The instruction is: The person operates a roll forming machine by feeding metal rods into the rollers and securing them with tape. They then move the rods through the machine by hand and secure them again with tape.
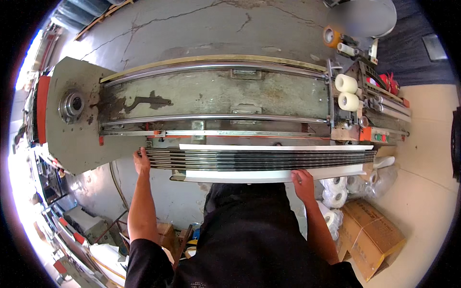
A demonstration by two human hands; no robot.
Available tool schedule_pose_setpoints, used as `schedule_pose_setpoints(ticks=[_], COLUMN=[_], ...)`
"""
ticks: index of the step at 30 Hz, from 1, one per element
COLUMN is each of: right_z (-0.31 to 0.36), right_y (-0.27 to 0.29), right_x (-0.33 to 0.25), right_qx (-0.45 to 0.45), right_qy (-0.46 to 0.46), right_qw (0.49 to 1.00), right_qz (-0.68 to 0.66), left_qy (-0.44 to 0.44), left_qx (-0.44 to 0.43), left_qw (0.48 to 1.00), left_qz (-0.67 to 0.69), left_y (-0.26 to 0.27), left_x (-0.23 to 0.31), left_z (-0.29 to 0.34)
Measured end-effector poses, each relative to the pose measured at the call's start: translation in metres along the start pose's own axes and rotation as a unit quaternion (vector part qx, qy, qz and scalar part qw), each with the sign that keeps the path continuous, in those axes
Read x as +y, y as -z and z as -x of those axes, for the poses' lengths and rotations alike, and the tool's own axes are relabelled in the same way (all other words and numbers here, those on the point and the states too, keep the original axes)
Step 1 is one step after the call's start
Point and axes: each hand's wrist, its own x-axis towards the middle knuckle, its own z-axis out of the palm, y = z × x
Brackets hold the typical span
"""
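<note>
A row of long thin dark metal rods (259, 160) lies side by side on a long white-lined tray (230, 177), just in front of my body. At the rods' left ends my left hand (142, 162) is closed, its thumb and fingertips against them. My right hand (302, 186) is closed at the tray's near white edge, right of the middle, with fingers curled over it. What its fingertips touch underneath is hidden. Beyond the tray runs a long grey machine bed (197, 96) with polished guide bars (216, 117).
A flat hook-shaped wrench (149, 101) rests on the bed. The grey machine head (72, 125) with its round spindle stands left. Two cream rolls (348, 102), orange tape (330, 36) and a button box (376, 136) are right. Wrapped rolls (334, 192) and a cardboard box (370, 235) stand lower right.
</note>
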Motion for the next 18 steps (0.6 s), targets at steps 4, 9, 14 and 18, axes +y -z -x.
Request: schedule_pose_setpoints(ticks=[4,9,14,18], right_z=[0.007,-0.006,-0.006,-0.003], right_y=[0.009,-0.001,-0.011,-0.013], right_x=[0.006,-0.007,-0.012,-0.018], right_qx=[0.057,0.078,0.064,0.068], right_qy=[0.051,0.021,0.015,0.035], right_qw=[0.994,0.994,0.996,0.994], right_qz=[0.079,0.069,0.061,0.074], left_qy=[-0.031,-0.079,-0.066,-0.056], left_qx=[-0.01,0.023,0.041,0.05], left_qw=[0.999,0.997,0.996,0.997], left_qz=[0.026,0.009,-0.039,-0.033], left_y=[-0.024,-0.025,-0.01,-0.007], left_x=[-0.069,-0.004,-0.011,-0.001], left_z=[-0.018,-0.004,-0.005,-0.001])
